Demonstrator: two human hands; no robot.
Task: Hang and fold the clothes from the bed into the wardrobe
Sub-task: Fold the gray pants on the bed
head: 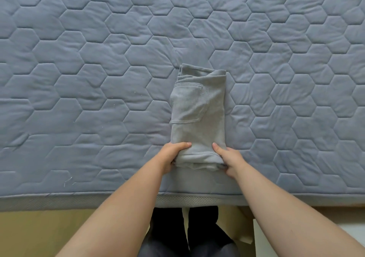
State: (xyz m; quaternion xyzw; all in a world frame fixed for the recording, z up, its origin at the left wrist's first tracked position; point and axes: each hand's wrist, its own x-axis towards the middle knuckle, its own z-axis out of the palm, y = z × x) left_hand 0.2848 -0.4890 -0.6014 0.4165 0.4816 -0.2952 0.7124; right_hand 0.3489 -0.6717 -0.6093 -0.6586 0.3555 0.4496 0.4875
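I'm in a bedroom at home: a wide bed (122, 63) fills my view, its blue-grey quilting stitched in hexagons, a folded grey garment (197, 118) lies on it, and tan floor (59, 235) shows below the mattress edge (83, 202)
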